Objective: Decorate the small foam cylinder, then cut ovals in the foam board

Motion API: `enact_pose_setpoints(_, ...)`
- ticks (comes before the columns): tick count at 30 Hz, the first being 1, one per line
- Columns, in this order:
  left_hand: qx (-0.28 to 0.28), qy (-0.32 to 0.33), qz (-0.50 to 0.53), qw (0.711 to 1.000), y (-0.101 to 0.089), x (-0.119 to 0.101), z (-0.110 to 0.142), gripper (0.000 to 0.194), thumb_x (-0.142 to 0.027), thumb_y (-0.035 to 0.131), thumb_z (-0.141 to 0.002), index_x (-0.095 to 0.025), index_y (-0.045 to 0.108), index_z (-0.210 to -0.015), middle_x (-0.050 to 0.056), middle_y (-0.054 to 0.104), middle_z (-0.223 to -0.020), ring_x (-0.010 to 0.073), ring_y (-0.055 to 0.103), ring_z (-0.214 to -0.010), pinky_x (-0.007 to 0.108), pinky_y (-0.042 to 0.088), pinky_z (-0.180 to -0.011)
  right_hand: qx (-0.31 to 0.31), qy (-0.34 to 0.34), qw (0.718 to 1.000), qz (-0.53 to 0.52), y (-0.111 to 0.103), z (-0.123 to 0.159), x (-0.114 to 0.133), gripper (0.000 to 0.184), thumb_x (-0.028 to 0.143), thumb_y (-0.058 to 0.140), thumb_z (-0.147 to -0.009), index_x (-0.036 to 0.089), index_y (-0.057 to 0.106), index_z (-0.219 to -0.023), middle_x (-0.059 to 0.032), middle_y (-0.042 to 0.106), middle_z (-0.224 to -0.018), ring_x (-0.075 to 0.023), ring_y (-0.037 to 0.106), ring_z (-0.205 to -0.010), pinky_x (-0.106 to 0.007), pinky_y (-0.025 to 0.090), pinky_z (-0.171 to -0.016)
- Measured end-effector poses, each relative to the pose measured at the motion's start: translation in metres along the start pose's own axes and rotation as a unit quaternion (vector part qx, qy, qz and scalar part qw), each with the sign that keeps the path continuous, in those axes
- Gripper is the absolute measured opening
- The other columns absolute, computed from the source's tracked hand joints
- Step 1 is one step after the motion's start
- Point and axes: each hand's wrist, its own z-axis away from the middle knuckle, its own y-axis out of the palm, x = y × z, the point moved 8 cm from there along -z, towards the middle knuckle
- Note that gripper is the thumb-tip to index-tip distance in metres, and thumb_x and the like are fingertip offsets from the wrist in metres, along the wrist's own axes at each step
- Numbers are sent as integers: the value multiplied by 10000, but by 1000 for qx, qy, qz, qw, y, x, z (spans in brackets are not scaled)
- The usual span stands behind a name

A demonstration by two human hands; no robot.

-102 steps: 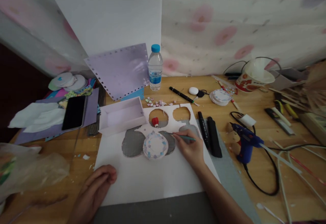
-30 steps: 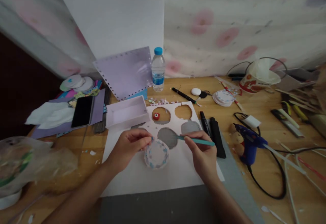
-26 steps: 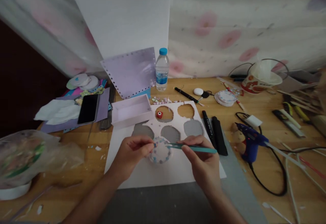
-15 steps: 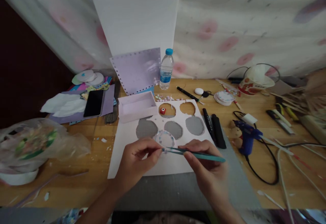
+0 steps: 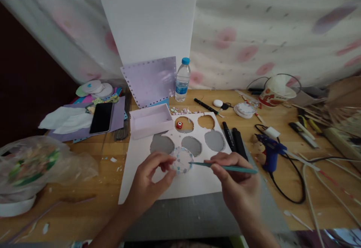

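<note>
A pair of teal tweezers (image 5: 244, 169) is held in my right hand (image 5: 238, 184), thumb and fingers closed around it. The tips point left, over a round white disc (image 5: 182, 157) with small pale blue pieces around its rim. My left hand (image 5: 150, 176) is at the disc's left edge, thumb and fingertips apart; whether it touches the disc I cannot tell. Under the disc lies a white sheet (image 5: 135, 182) with several round holes. A small red punch (image 5: 179, 125) sits in one upper hole.
Behind the sheet stand an open lilac box (image 5: 150, 122) and a water bottle (image 5: 182, 80). Black markers (image 5: 229, 137) lie right of the sheet, then a blue glue gun (image 5: 271, 154) with cables. A phone (image 5: 101, 118) and a plastic bag of food (image 5: 36, 165) are on the left.
My left thumb and fingertips have parted and come off the tweezer tips. The tweezers have shifted slightly right with my right hand, and their tips now look closer together.
</note>
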Motion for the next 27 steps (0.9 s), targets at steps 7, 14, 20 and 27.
enact_pose_setpoints(7,57,-20,-172,983,34,56,-3,822,-304,799,-675,-213,339,-1350,152,477,-1306,315,466,-1215,525,390,-1022,-69,27,997,13,-28,-15,-21,158,248,781,-722,211,629,-742,-21,679,-722,-177,685,-721,-278,547,-630)
enact_pose_setpoints(14,66,-8,-193,979,31,68,-40,702,-321,765,-710,-209,407,-1304,129,525,-1256,299,511,-1147,488,424,-984,-123,-41,992,8,-39,-35,1,160,238,778,-713,217,620,-720,-1,647,-695,-178,671,-700,-309,546,-635)
enact_pose_setpoints(20,-53,3,-143,988,9,17,-28,321,-338,602,-846,-208,565,-1137,97,600,-1100,242,551,-1043,380,452,-921,-17,-254,949,186,-11,-8,32,266,53,682,-752,281,642,-882,7,693,-769,-180,652,-687,-370,541,-666)
enact_pose_setpoints(27,-58,-253,146,955,31,21,14,424,-588,615,-766,-180,667,-662,38,621,-661,185,571,-683,291,484,-664,252,-394,822,325,63,34,34,270,84,490,-907,191,639,-1104,-66,750,-1013,-172,680,-828,-335,546,-723)
